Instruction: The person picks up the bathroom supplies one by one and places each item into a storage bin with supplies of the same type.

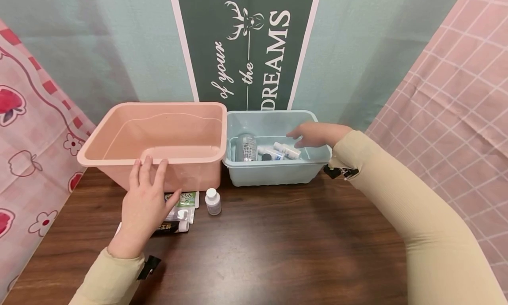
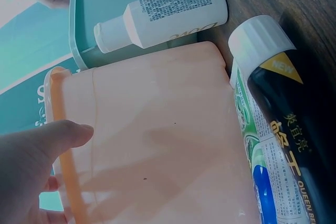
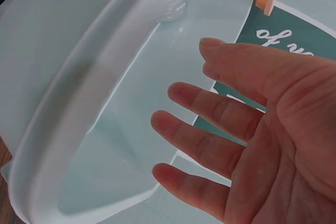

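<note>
"Two bins sat on the desk (image 1: 285, 247), rim to rim, or very nearly. Which hand was where?"

"The left hand (image 1: 143, 203) was at the front rim of the pink bin (image 1: 198, 176), fingers fairly straight and spread, tips over the edge. From the left wrist, the thumb showed along the outside of the front wall."

"So how was its grip?"

"Wide. Whether the fingers pressed on the rim, I couldn't tell."

"And the right hand (image 1: 313, 134)?"

"Reached over the right end of the blue bin (image 1: 274, 176). Its grip was wide as well, the palm bare and the fingers loosely apart in the right wrist view."

"What lay in that bin?"

"A clear bottle (image 1: 247, 147) toward the left, and white tubes (image 1: 289, 151) near the middle, close to the right hand's fingertips."

"Anything out in front?"

"A small white bottle (image 1: 213, 203) stood upright on the desk, just before the pink bin's right end. To its left lay a black tube (image 1: 169, 227) with a white cap, and a green packet (image 1: 188, 199) nearer the bin. The left hand hid part of both."

"And behind?"

"A dark green panel (image 1: 248, 45) with a deer's head and the word DREAMS turned sideways."
</note>
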A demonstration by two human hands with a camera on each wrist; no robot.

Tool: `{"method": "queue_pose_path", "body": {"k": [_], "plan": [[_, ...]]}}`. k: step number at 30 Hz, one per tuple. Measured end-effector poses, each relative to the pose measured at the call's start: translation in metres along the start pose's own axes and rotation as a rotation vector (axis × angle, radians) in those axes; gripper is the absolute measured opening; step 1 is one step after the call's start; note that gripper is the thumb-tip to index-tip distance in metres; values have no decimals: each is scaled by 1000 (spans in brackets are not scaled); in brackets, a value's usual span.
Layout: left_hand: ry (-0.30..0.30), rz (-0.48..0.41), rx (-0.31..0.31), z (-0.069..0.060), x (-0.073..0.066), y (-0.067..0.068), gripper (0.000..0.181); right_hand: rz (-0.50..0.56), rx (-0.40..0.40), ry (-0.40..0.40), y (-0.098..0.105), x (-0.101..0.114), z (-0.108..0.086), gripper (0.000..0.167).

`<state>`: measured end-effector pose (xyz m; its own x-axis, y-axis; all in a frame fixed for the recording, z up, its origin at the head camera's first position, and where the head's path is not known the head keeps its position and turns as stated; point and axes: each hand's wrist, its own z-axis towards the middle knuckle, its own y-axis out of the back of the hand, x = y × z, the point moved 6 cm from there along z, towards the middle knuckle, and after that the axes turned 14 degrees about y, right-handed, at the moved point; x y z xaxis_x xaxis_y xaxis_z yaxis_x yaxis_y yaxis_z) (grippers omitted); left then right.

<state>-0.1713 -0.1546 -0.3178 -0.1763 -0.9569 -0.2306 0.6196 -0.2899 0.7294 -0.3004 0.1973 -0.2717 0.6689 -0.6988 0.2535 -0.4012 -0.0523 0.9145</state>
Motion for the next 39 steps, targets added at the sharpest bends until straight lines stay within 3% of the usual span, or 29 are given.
{"method": "queue_pose_path", "body": {"k": [9, 20, 39], "plan": [[1, 2, 8, -1, 0, 1, 77, 7, -7, -6, -2, 7, -7, 46], [-2, 3, 11, 0, 0, 0, 77, -73, -14, -19, -4, 17, -19, 45], [-7, 9, 14, 0, 1, 0, 78, -105, -110, -12, -11, 44, -46, 43]]}}
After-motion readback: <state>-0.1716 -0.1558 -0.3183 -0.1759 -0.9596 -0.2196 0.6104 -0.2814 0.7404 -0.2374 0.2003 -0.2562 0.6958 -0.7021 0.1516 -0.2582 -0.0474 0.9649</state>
